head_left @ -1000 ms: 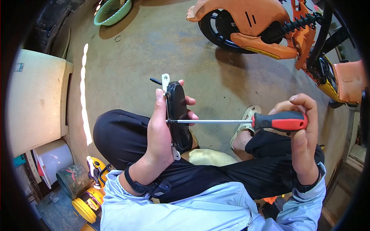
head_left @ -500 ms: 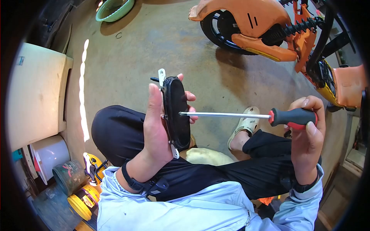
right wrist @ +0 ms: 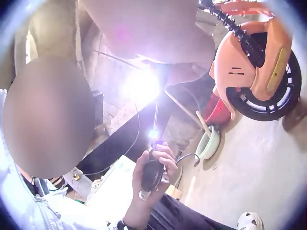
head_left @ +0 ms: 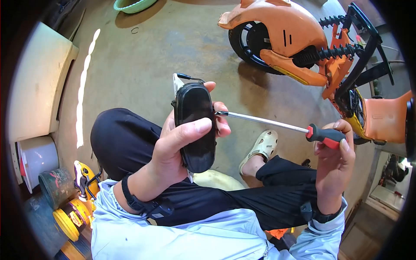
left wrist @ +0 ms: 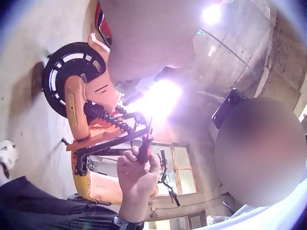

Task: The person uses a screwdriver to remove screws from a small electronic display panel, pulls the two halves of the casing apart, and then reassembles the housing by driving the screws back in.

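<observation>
The left hand gripped a black oval part, thumb across its face, the other fingers partly hidden behind. The right hand held a screwdriver by its handle; whether the tip touched the part's edge, I could not tell. Glare washed out the shaft in both wrist views. Beyond, the frame cut off a green basin and an orange two-wheeler.

The left hand partly hides the black case.
</observation>
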The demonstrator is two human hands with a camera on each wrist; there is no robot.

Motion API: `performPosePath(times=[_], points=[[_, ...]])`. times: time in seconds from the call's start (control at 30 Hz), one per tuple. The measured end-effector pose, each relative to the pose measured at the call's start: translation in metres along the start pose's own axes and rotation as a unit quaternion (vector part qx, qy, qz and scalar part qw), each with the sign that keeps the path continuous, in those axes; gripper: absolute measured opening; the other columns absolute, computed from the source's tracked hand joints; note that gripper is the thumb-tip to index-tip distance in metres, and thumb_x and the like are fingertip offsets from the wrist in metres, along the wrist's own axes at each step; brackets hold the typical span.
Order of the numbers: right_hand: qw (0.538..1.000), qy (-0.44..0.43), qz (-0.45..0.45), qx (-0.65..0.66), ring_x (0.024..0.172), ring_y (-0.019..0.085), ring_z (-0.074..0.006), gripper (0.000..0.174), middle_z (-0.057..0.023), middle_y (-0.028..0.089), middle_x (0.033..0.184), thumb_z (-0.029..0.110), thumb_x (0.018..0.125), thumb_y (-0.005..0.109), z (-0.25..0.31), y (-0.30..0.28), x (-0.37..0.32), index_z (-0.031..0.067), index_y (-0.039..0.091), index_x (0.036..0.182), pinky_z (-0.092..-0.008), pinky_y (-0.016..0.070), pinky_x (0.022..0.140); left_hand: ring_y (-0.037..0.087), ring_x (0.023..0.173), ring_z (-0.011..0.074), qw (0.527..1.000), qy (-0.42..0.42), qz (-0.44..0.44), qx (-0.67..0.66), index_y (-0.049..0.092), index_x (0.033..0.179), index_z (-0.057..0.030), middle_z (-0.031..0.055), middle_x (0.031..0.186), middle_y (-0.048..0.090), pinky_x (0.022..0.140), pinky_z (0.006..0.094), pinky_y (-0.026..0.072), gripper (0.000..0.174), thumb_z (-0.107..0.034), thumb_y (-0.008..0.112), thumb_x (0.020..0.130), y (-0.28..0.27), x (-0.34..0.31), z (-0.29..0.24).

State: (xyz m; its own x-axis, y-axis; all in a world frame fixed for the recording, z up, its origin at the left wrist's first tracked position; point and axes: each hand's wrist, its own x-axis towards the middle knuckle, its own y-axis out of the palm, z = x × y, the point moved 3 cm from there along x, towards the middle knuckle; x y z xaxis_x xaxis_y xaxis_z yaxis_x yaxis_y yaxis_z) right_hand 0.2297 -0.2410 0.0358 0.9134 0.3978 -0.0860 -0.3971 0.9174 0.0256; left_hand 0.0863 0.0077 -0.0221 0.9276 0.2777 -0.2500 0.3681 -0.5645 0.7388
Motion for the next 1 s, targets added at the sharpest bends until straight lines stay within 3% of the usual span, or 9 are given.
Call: performPosePath(times=[0.17, 0.33, 0.43, 0.47, 0.53, 0.73, 0.87, 0.97, 1.0], points=[[1.000, 0.010, 0.006, 0.006, 0.083, 0.057, -0.0144, 0.040, -0.0078, 0.054, 0.102, 0.036, 0.092, 0.053, -0.002, 0.001, 0.000, 0.0057, 0.048, 0.118, -0.0268, 0.0465, 0.073, 0.064, 0.098, 0.0260, 0.998, 0.048, 0.038, 0.001, 0.031, 0.148, -0.0024, 0.0175, 0.122, 0.057, 0.088, 0.0354, 0.0527, 0.070, -0.020, 0.060, 0.087, -0.002, 0.000, 0.002], [1.000, 0.011, -0.020, -0.004, 0.079, 0.054, -0.0120, 0.036, -0.0065, 0.055, 0.099, 0.033, 0.094, 0.050, -0.005, -0.003, 0.000, 0.0046, 0.050, 0.116, -0.0253, 0.0433, 0.069, 0.065, 0.105, 0.0299, 0.995, 0.009, 0.018, -0.093, 0.031, 0.148, -0.0041, 0.0214, 0.124, 0.057, 0.092, 0.0371, 0.0518, 0.065, -0.024, 0.057, 0.091, 0.001, -0.003, -0.008], [0.997, -0.001, -0.076, 0.015, 0.084, 0.054, -0.0108, 0.039, -0.0053, 0.057, 0.101, 0.031, 0.101, 0.046, -0.018, -0.014, 0.003, 0.0035, 0.049, 0.127, -0.0245, 0.0417, 0.075, 0.064, 0.109, 0.0310, 0.992, 0.014, 0.055, -0.114, 0.035, 0.144, -0.0051, 0.0224, 0.126, 0.056, 0.097, 0.0386, 0.0498, 0.061, -0.028, 0.057, 0.093, -0.001, -0.001, -0.006], [1.000, 0.011, -0.013, 0.022, 0.088, 0.055, -0.0116, 0.042, -0.0059, 0.058, 0.102, 0.031, 0.103, 0.045, -0.022, -0.031, 0.008, 0.0025, 0.047, 0.134, -0.0256, 0.0417, 0.080, 0.064, 0.109, 0.0307, 0.990, 0.018, 0.062, -0.129, 0.037, 0.143, -0.0051, 0.0222, 0.125, 0.056, 0.099, 0.0390, 0.0489, 0.059, -0.028, 0.058, 0.093, 0.000, 0.000, -0.004], [0.998, 0.012, -0.058, 0.030, 0.091, 0.054, -0.0126, 0.043, -0.0064, 0.058, 0.103, 0.030, 0.104, 0.044, -0.027, -0.039, 0.009, 0.0020, 0.046, 0.136, -0.0269, 0.0412, 0.085, 0.064, 0.109, 0.0303, 0.987, 0.025, 0.062, -0.147, 0.039, 0.140, -0.0060, 0.0211, 0.123, 0.056, 0.100, 0.0395, 0.0477, 0.057, -0.028, 0.060, 0.092, 0.000, 0.000, -0.001], [1.000, 0.006, 0.007, 0.015, 0.095, 0.053, -0.0125, 0.042, -0.0072, 0.057, 0.103, 0.029, 0.105, 0.044, -0.030, -0.047, 0.016, 0.0011, 0.046, 0.136, -0.0283, 0.0401, 0.089, 0.065, 0.107, 0.0306, 0.983, 0.035, 0.043, -0.173, 0.042, 0.136, -0.0065, 0.0192, 0.116, 0.059, 0.102, 0.0399, 0.0480, 0.053, -0.029, 0.062, 0.092, -0.004, 0.001, -0.003], [1.000, 0.018, -0.023, 0.000, 0.095, 0.054, -0.0126, 0.044, -0.0083, 0.057, 0.103, 0.030, 0.105, 0.043, -0.030, -0.044, 0.017, 0.0015, 0.045, 0.139, -0.0286, 0.0398, 0.089, 0.065, 0.107, 0.0312, 0.984, 0.039, 0.042, -0.172, 0.042, 0.135, -0.0064, 0.0192, 0.115, 0.059, 0.102, 0.0396, 0.0483, 0.053, -0.030, 0.062, 0.092, -0.005, 0.001, -0.002], [1.000, -0.001, -0.023, 0.008, 0.087, 0.054, -0.0127, 0.036, -0.0082, 0.057, 0.101, 0.029, 0.104, 0.048, -0.030, -0.047, 0.019, 0.0031, 0.050, 0.129, -0.0273, 0.0410, 0.085, 0.065, 0.108, 0.0315, 0.982, 0.043, 0.044, -0.178, 0.042, 0.135, -0.0061, 0.0194, 0.115, 0.059, 0.102, 0.0394, 0.0484, 0.054, -0.030, 0.062, 0.092, -0.005, 0.001, -0.002], [0.999, -0.011, -0.024, 0.030, 0.095, 0.057, -0.0146, 0.034, -0.0082, 0.060, 0.106, 0.026, 0.104, 0.048, -0.031, -0.055, 0.021, 0.0033, 0.052, 0.129, -0.0291, 0.0423, 0.091, 0.065, 0.108, 0.0316, 0.982, 0.045, 0.043, -0.180, 0.041, 0.135, -0.0060, 0.0196, 0.115, 0.059, 0.102, 0.0393, 0.0484, 0.054, -0.030, 0.062, 0.092, -0.005, 0.000, -0.002]])
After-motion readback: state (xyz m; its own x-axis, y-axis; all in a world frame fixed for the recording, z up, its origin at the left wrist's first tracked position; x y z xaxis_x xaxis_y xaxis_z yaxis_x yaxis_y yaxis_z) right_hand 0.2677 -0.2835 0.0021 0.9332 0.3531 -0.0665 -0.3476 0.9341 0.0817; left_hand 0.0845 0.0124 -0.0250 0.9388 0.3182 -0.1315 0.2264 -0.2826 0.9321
